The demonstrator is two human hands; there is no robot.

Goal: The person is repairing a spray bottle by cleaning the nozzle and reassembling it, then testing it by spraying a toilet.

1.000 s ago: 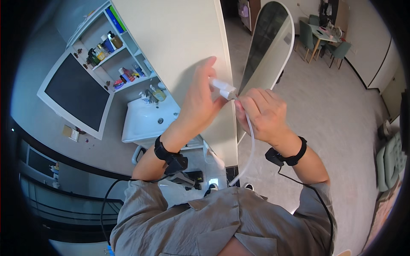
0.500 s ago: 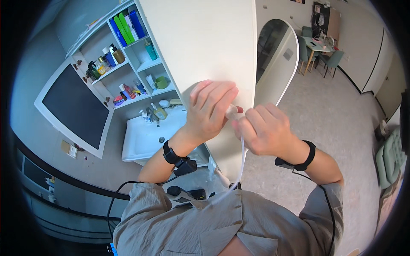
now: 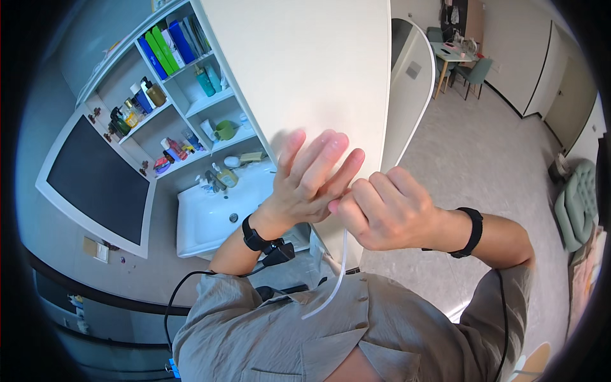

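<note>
Tube (image 3: 336, 280): a thin, clear, flexible tube hung from between the two hands, down in front of the grey shirt (image 3: 331, 337), its free end curving off to the left.
Right hand (image 3: 388, 213): clenched into a fist around the upper end of the tube, thumb side toward the other hand.
Left hand (image 3: 309, 181): fingers spread and mostly straight, blurred; its fingertips touched the right fist near the tube's top — whether it pinched the tube I could not tell.
Handling: it looked light, soft and bendy — likely smooth and a bit slippery, prone to kink if folded sharply. Best taken close to the end being worked, with the slack left hanging.
Around: a white sink (image 3: 216, 210) below the left wrist, shelves (image 3: 191, 108) of bottles above it, a tall white cabinet (image 3: 318, 70) behind the hands.
</note>
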